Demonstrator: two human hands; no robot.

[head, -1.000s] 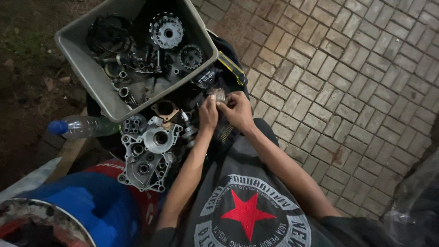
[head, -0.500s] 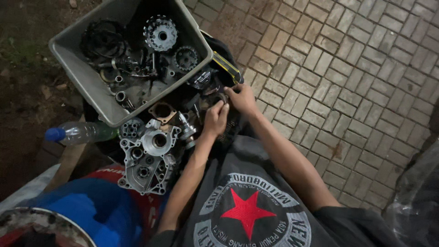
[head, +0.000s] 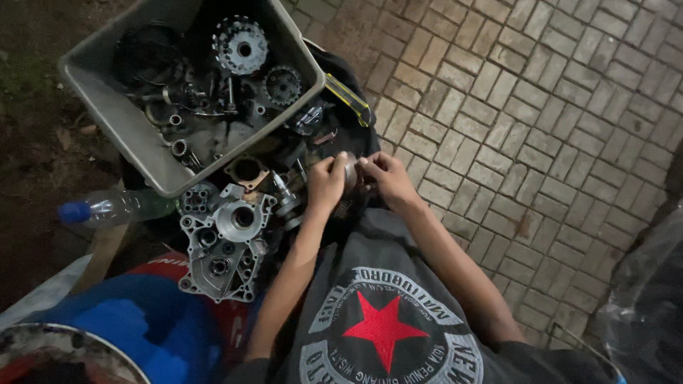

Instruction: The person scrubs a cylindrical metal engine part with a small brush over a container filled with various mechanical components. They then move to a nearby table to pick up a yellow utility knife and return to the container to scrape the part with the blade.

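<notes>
Holding a small metal part over the engine pieces

Nearest to me I see the grey shirt with a red star [head: 382,328], and at the near left a blue container [head: 135,327]. Both forearms reach away from me. My left hand [head: 326,183] and right hand [head: 388,178] meet around a small dark metal part [head: 351,173]; the fingertips of both hands pinch it from two sides, just above the dark cloth. Left of the hands lies a silver engine case [head: 228,242], and a clear plastic bottle [head: 117,208] with blue cap lies further left. Beyond them stands a grey plastic tub [head: 121,121] with gears inside. Brick paving [head: 541,121] fills the far right.
</notes>
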